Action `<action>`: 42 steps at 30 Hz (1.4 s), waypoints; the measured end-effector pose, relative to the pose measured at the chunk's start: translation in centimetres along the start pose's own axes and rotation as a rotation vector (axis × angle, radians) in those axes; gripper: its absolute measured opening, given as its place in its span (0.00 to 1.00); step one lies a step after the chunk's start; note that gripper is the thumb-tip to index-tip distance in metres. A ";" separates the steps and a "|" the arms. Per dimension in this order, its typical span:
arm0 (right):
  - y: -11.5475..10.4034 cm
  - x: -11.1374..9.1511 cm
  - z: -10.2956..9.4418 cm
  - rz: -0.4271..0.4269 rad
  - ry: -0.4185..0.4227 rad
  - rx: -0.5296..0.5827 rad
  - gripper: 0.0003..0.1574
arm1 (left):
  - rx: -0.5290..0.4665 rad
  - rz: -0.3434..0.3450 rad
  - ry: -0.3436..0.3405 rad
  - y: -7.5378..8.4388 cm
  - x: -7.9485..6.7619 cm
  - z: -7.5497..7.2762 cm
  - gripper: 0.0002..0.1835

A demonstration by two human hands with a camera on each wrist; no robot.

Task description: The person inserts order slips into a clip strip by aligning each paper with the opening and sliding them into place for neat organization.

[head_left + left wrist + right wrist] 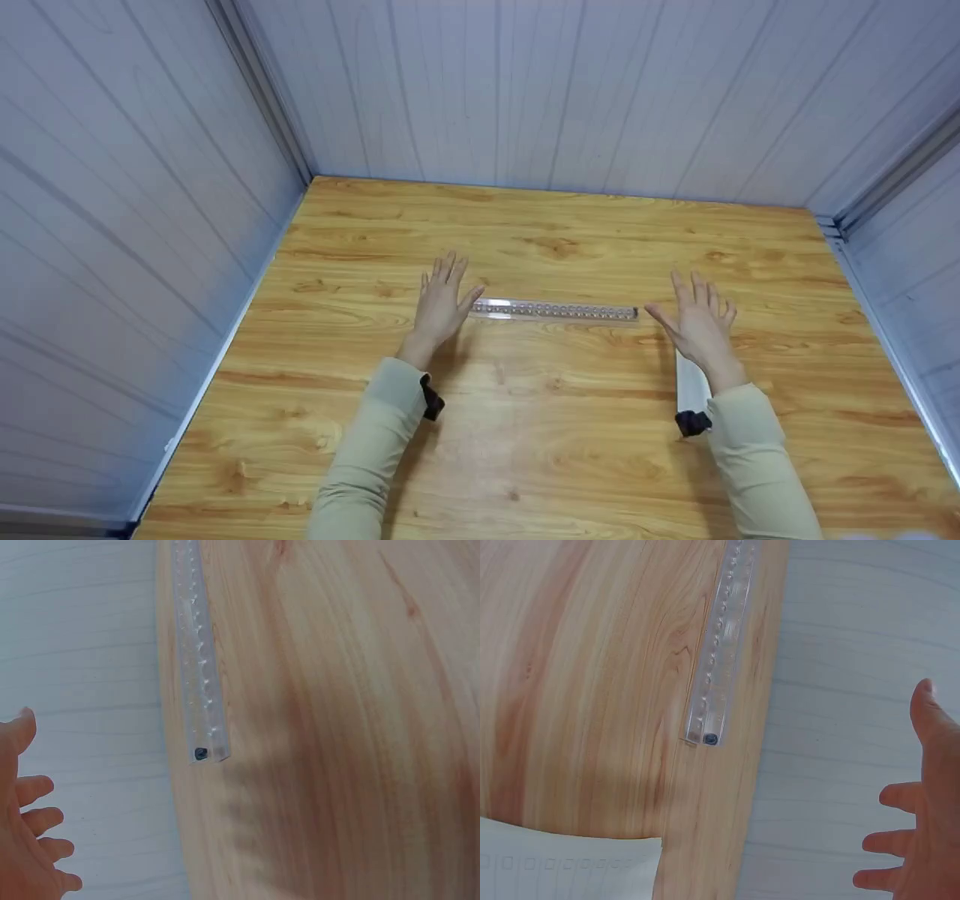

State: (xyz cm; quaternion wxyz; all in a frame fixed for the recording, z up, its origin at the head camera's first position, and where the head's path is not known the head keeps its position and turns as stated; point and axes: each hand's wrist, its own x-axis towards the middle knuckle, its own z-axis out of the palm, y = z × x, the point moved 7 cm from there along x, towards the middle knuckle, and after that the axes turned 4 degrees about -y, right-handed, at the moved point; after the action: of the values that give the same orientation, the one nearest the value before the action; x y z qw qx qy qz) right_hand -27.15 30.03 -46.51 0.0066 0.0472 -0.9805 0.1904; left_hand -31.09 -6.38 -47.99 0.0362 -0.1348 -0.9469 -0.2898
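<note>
A long clear plastic strip [555, 310] with rows of round bumps lies crosswise on the wooden table. A small dark spot shows at its end in each wrist view. My left hand [441, 304] hovers at its left end, fingers spread and holding nothing; in the head view the thumb overlaps that end. Off the right end, my right hand [701, 326] is held with its fingers spread and thumb pointing toward the strip. Under the right hand and wrist lies a white sheet [691, 382], partly hidden. In the right wrist view the sheet [562, 870] carries a row of small printed boxes.
The wood-grain table [525, 435] is bordered by pale panel walls at the back [517, 90], left [135, 225] and right [915, 285]. A black band piece [431, 397] shows at the left cuff, and another [692, 423] at the right one.
</note>
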 end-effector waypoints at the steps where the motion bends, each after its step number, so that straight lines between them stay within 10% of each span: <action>1: 0.1 -0.1 0.0 0.003 0.003 -0.001 0.49 | -0.019 0.003 0.009 0.0 0.0 0.1 0.33; 14: 1.6 -2.0 0.5 0.047 0.004 0.075 0.45 | -0.231 0.052 0.168 -0.5 -0.3 0.4 0.27; 42: 6.0 -5.8 2.0 0.162 0.081 0.349 0.39 | -0.628 -0.029 0.227 -3.2 -0.2 3.5 0.20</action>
State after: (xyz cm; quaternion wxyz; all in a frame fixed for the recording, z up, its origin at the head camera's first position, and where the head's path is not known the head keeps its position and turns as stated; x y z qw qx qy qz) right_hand -21.96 35.32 -50.79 0.0225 -0.0391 -0.9321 0.3594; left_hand -31.80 -7.02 -52.66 0.0939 -0.0928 -0.8030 -0.5812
